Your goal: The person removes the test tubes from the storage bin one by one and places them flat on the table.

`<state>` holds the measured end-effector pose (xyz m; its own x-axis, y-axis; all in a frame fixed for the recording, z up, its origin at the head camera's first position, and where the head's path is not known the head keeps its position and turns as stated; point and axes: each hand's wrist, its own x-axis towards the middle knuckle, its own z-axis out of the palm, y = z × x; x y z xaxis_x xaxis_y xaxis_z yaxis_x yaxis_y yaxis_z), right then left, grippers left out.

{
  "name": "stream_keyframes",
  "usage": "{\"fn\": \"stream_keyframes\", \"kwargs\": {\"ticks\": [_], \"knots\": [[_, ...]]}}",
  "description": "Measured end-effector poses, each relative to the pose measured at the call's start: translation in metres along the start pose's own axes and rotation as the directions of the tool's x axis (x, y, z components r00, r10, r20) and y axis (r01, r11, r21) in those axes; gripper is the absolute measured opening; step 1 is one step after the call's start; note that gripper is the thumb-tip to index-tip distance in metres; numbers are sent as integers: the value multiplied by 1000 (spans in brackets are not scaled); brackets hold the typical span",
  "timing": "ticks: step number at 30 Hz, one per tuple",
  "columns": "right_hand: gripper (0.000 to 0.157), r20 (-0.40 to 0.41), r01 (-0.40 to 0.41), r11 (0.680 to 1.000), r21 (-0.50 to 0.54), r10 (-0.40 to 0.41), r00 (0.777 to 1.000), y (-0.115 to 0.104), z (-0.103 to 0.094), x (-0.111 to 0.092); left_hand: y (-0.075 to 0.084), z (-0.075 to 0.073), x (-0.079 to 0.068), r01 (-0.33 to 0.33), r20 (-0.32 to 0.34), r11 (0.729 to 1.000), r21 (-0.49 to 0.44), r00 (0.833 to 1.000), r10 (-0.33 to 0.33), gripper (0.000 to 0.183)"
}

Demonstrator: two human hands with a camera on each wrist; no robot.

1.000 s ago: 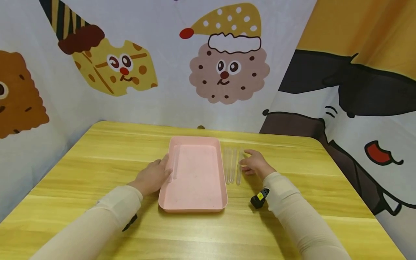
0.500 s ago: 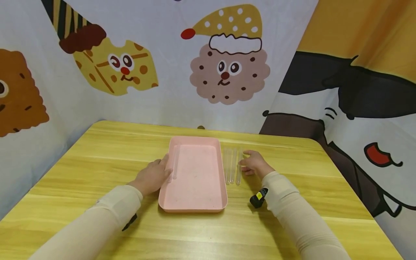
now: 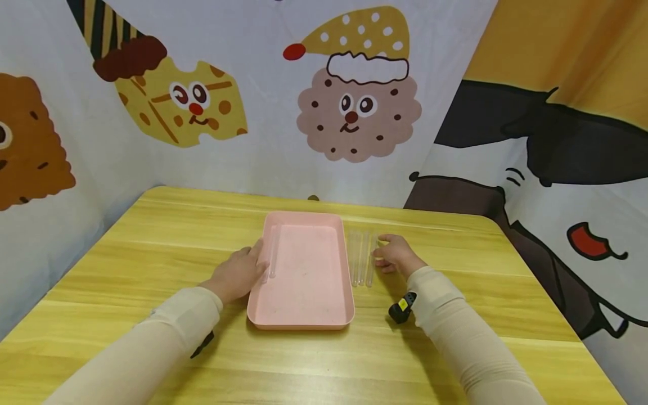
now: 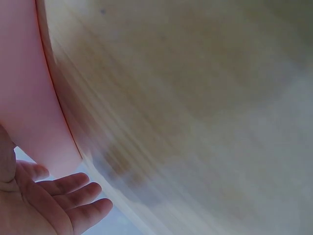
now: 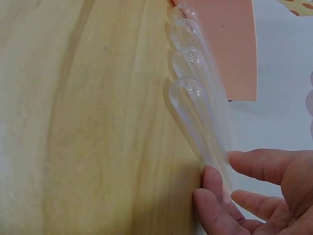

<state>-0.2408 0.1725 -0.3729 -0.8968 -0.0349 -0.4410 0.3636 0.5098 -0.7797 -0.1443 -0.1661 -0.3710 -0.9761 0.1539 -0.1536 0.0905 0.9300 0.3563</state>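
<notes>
A pink tray [image 3: 304, 306] lies on the wood-grain table [image 3: 278, 365], its long sides running near to far. The left hand [image 3: 237, 274] is at the tray's left side, the thumb reaching over the rim and the other fingers outside the wall; in the left wrist view these fingers are loosely extended and slightly spread, so the hand is fairly open and rests at the edge. Inside the tray, along its left wall, lies a clear tube [image 3: 274, 253], with a second tube [image 3: 265, 276] beside it, partly hidden by the left hand. Just beside the tray's right wall, a row of clear tubes [image 3: 361, 261] lies on the table, their rounded ends toward the near side. The right hand [image 3: 400, 256] is at the rightmost tube [image 5: 191, 110], a little apart from the others at its near end. Its fingers are bent and partly spread, with fingertips about the tube's far part, though I cannot tell whether they grip it. Both arms wear cream sleeves [image 3: 177, 320], and a black device [image 3: 400, 312] sits under the right wrist. Behind the table hangs a white cloth [image 3: 268, 157] with cartoon food drawings.
</notes>
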Motion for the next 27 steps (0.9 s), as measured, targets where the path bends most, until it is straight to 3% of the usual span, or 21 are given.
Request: {"fn": "stream_keyframes", "kwargs": {"ticks": [27], "knots": [[66,12,10,1000,18,-11,1000,0,-2,-4,1,-1,-2,-18,-3,1000,-5,1000,18,64]]}}
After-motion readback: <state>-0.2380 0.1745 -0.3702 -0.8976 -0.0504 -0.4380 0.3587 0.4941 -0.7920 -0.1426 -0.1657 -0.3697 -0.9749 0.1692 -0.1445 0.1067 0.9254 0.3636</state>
